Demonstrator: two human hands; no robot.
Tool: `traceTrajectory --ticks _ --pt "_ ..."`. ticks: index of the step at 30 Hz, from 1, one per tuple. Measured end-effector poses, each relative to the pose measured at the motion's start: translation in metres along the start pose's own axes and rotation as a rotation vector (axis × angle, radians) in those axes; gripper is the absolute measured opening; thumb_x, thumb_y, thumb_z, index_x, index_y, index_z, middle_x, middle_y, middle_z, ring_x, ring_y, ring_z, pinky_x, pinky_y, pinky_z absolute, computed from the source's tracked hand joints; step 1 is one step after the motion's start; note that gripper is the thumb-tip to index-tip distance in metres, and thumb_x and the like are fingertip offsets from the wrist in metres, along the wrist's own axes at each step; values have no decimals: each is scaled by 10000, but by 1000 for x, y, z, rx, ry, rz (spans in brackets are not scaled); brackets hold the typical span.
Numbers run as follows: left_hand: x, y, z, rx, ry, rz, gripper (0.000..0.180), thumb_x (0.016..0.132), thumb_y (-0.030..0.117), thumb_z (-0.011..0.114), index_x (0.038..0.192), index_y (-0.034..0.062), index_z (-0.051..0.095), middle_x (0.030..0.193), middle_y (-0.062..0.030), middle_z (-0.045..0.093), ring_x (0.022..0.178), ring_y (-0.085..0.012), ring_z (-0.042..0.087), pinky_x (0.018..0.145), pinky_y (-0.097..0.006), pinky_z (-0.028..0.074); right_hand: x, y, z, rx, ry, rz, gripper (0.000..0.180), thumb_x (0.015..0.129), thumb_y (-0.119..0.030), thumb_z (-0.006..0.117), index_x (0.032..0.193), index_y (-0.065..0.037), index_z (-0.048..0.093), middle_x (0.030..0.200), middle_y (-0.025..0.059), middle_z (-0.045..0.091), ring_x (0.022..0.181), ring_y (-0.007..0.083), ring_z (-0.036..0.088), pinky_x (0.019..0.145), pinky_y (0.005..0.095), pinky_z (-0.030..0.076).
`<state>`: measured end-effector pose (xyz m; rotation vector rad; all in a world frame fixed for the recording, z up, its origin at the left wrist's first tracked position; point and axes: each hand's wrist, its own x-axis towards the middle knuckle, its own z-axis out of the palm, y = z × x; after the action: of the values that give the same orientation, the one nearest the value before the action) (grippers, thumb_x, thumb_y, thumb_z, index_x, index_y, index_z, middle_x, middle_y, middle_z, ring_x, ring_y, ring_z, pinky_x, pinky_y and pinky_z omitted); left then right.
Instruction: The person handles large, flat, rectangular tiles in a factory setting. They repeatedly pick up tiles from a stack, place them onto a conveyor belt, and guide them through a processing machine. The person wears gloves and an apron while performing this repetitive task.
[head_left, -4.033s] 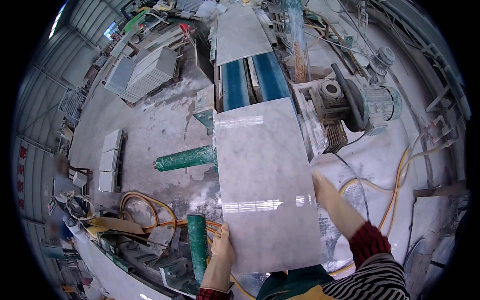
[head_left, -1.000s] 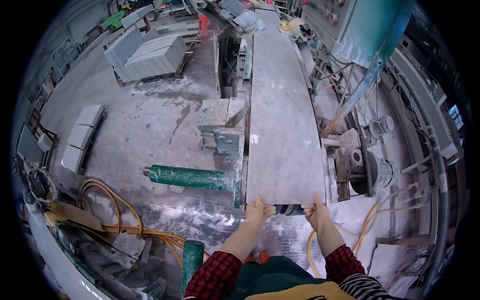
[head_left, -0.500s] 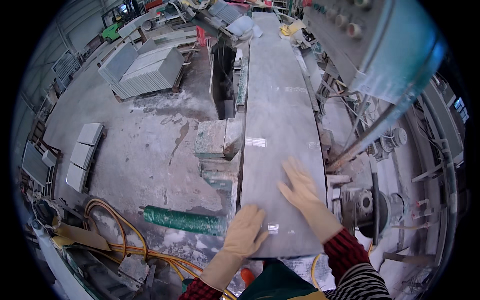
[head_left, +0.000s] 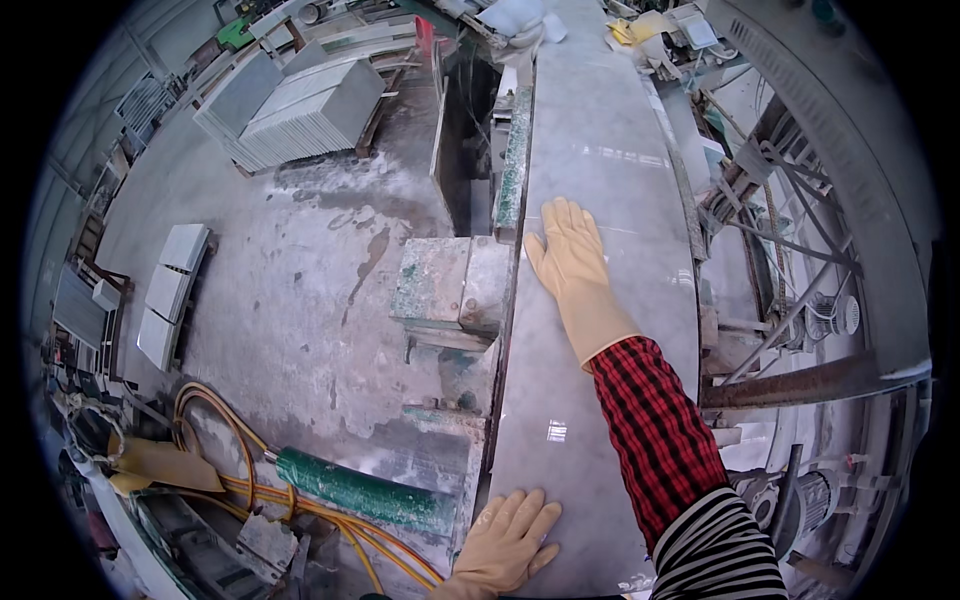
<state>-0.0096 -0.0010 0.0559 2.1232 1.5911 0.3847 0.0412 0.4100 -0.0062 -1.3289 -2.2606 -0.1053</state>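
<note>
A long, polished grey stone slab runs away from me on a narrow bed. My right hand, in a cream rubber glove, lies flat on its surface farther up, fingers spread toward the far end. Close to me, my left hand wears a matching glove and rests on the slab's near left edge with its fingers stretched out. Neither hand holds anything. Bright light reflections show on the slab between the two hands.
Left of the slab a dusty metal machine block juts out. A green roller and yellow hoses lie at lower left. Stacked tiles stand on the floor farther off. A metal machine frame flanks the right side.
My right hand has slid forward along the slab, its arm now stretched out. My left hand sits lower in view, still at the near left edge. The view has shifted.
</note>
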Motion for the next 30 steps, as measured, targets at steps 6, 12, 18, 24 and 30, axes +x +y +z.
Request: traceTrajectory --ticks 6,12,18,24,30 --pt "4 0 -2 -10 30 -30 600 885 422 711 1375 98 590 1381 -144 554 1252 -343 536 1064 -486 417 15 0 4 50 -98 -157 525 999 -347 558 1419 -33 566 1514 171 537 1420 319 456 1226 462 315" --pt "11 1 -13 -36 -36 -45 625 884 375 730 1413 90 556 1440 -140 523 1317 -335 498 1115 -459 406 25 -1 -12 127 -215 -154 549 1009 -369 553 1449 -41 551 1568 169 499 1466 311 427 1246 461 291" --pt "10 -1 -8 -49 71 -12 586 879 375 723 1356 62 588 1391 -176 543 1279 -381 516 1092 -490 404 -15 64 -11 9 -83 58 590 1010 -413 583 1480 -60 535 1573 198 490 1475 334 430 1247 454 306" --pt "7 -3 -4 -71 141 33 596 875 325 740 1370 48 554 1418 -211 523 1303 -427 492 1121 -516 384 -100 147 -58 -218 9 242 615 990 -414 625 1487 -62 535 1534 210 522 1424 363 479 1215 474 357" --pt "9 2 -5 11 194 76 578 885 282 734 1377 49 538 1442 -231 513 1348 -448 461 1160 -527 361 -187 93 -98 -181 1 219 630 945 -368 686 1455 -24 548 1483 247 545 1365 406 512 1181 487 392"
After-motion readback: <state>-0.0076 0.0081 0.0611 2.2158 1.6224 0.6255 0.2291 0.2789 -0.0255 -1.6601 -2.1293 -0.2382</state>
